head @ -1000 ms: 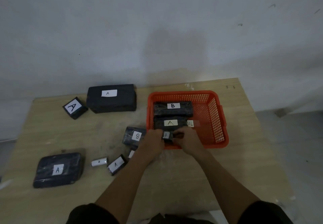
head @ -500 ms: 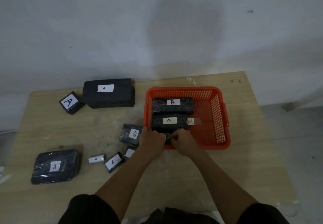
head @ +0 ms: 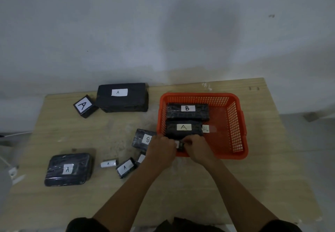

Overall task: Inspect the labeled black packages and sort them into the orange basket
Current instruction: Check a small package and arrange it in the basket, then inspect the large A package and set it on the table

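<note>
Orange plastic mesh basket right of centre on the pale wooden bench. Inside, toward its left wall: black wrapped package labelled B at the back, black wrapped package labelled A just before it. Left grip and right grip side by side at the basket's near left corner, small black labelled package between them. Just left of the basket, black package marked 8, partly under the left grip. Upper left of the bench: large black box labelled A, small black cube labelled A touching its left end. Lower left: flat black wrapped package labelled A; right of it, small white roll labelled A, then small black packet labelled A.
</note>
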